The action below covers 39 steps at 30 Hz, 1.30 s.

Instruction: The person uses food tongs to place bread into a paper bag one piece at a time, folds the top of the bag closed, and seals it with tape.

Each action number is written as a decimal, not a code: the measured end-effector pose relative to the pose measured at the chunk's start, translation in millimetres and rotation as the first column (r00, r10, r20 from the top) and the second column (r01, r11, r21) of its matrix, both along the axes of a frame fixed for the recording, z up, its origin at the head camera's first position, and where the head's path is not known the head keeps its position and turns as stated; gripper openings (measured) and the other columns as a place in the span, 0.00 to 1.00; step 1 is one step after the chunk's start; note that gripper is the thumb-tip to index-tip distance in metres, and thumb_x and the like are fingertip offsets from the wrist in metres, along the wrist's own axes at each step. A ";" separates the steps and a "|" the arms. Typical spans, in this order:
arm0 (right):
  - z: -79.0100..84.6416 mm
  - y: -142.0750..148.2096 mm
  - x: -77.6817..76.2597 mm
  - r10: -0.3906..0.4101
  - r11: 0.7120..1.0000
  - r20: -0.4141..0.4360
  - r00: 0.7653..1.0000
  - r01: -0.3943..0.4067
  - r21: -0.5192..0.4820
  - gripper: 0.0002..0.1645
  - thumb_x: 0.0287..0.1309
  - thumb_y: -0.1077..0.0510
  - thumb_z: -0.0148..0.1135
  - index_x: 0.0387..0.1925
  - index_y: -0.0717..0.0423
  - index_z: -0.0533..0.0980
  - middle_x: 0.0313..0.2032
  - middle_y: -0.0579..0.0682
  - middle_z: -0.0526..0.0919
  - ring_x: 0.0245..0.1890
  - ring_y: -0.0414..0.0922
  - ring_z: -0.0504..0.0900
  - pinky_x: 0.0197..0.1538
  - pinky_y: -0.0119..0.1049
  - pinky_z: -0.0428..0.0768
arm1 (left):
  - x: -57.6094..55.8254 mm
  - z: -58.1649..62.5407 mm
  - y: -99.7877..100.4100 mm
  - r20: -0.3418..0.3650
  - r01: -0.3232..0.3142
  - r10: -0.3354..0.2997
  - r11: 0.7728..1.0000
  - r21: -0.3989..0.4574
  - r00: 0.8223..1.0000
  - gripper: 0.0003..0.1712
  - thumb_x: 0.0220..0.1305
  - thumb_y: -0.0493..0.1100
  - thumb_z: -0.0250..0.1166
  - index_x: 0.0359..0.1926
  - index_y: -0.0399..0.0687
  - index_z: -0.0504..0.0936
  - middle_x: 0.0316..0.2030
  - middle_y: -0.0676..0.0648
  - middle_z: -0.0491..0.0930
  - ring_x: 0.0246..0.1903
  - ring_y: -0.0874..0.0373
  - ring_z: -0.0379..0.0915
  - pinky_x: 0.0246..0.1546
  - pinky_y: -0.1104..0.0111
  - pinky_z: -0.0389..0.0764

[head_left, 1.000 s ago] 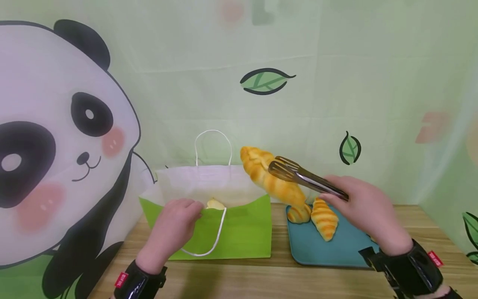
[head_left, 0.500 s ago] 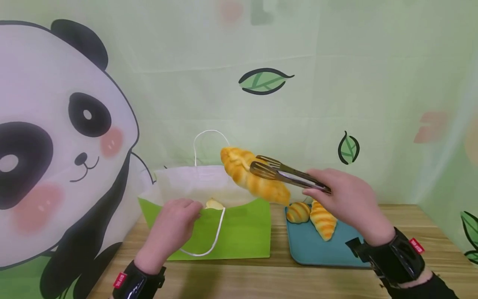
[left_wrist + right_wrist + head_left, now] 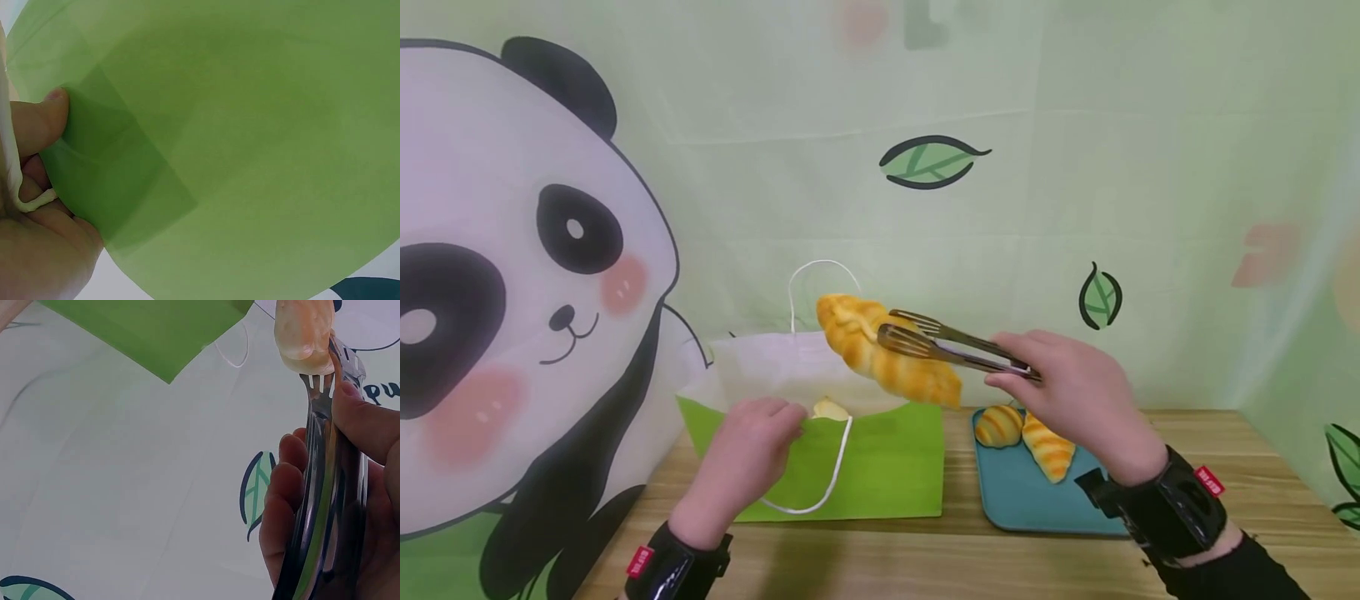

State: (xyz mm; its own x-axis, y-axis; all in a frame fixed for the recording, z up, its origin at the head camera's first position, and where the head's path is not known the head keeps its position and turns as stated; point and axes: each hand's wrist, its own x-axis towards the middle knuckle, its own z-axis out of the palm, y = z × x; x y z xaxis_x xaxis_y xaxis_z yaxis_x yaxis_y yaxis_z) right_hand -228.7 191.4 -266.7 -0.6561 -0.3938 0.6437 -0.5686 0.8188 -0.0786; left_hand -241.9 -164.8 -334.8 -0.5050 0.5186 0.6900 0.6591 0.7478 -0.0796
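Note:
My right hand (image 3: 1071,392) grips metal tongs (image 3: 958,346), whose slotted ends pinch a long golden bread roll (image 3: 880,350). The roll hangs tilted in the air above the right part of a green paper bag (image 3: 880,467) with a white inside. At the bag's front edge my left hand (image 3: 748,454) pinches the paper and rim; in the left wrist view the thumb (image 3: 47,119) lies against the green side, with the white cord handle (image 3: 37,201) across the fingers. Inside the bag a pale piece of bread (image 3: 831,408) peeks over the front edge.
On the wooden table (image 3: 880,558), right of the bag, lies a blue tray (image 3: 1022,504). A small round roll (image 3: 998,427) and a striped pointed roll (image 3: 1049,448) sit on it. Behind hangs a pale green cloth (image 3: 775,192) printed with a panda and leaves.
My right hand has moved left with the tongs and the bread roll, from over the tray's near side to above the bag. The left hand stays at the bag's edge.

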 end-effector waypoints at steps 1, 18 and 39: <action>0.1 -0.9 -0.5 0.003 1.000 -0.002 1.000 -0.003 0.000 0.27 0.50 0.46 0.66 0.51 0.50 0.77 0.37 0.46 0.82 0.28 0.40 0.77 0.25 0.33 0.71 | 0.0 0.1 0.1 -0.001 0.000 0.000 1.000 -0.001 1.000 0.13 0.42 0.27 0.68 0.29 0.46 0.80 0.21 0.53 0.77 0.22 0.59 0.71 0.27 0.67 0.72; 2.5 -22.0 -10.9 0.026 1.000 -0.118 0.993 -0.026 -0.005 0.27 0.47 0.44 0.68 0.49 0.50 0.77 0.28 0.42 0.78 0.23 0.38 0.73 0.19 0.29 0.66 | -0.9 0.3 0.4 -0.003 0.002 -0.002 1.000 -0.004 1.000 0.13 0.42 0.27 0.67 0.29 0.46 0.80 0.22 0.53 0.77 0.23 0.59 0.72 0.27 0.66 0.72; -13.8 -47.1 -25.7 0.005 0.999 -0.264 0.964 0.009 0.052 0.25 0.47 0.44 0.68 0.48 0.48 0.77 0.26 0.44 0.76 0.21 0.41 0.73 0.18 0.31 0.66 | -1.1 0.7 1.6 -0.001 -0.001 0.001 1.000 -0.006 1.000 0.12 0.42 0.27 0.68 0.30 0.45 0.80 0.22 0.52 0.77 0.23 0.58 0.72 0.27 0.66 0.72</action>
